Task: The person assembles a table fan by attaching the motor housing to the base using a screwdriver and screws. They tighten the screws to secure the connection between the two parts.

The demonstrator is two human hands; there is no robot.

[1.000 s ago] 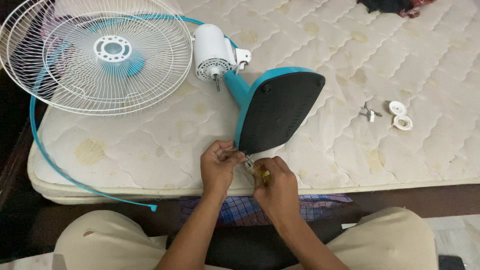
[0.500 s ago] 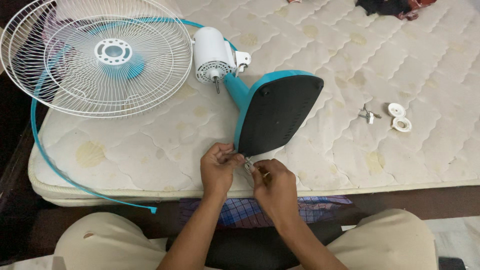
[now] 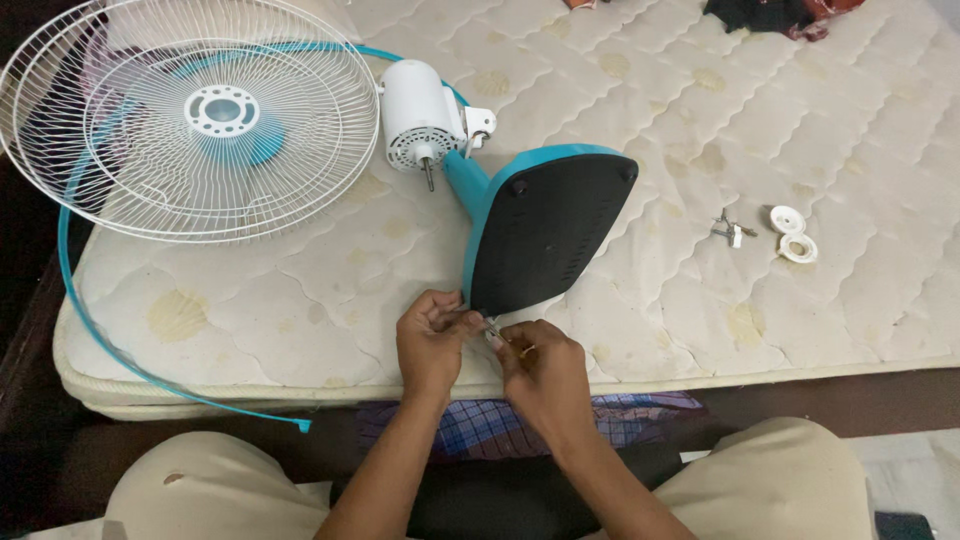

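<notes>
Far left on the mattress (image 3: 300,270): a thin teal rim band (image 3: 75,300) curving off the near edge, open end hanging over the side. Inside its arc, a white wire fan guard (image 3: 190,115) lying flat, teal blade hub showing through the mesh. Just right of the guard, a white fan motor (image 3: 415,110) with its bare shaft pointing toward the near edge, joined by a teal neck to the fan base (image 3: 545,230), tipped up on edge with the black underside facing the camera.

At the base's lower near corner, both hands close together. Left hand (image 3: 430,345) with fingers curled and pinched at the corner of the base, touching it; exactly what sits between the fingertips too small to tell. Right hand (image 3: 545,375) closed around a small screwdriver (image 3: 500,338), yellow handle barely showing, metal tip aimed up-left at the same corner, just beside the left fingertips.

Further right, well apart from the hands, a small cluster of metal screws (image 3: 733,230) on the mattress, and just beside them two white round plastic caps (image 3: 795,235), one touching the other. Dark cloth (image 3: 760,12) at the far top edge. Below the mattress edge, checked fabric (image 3: 480,420) and beige-clad knees (image 3: 770,480) on either side.
</notes>
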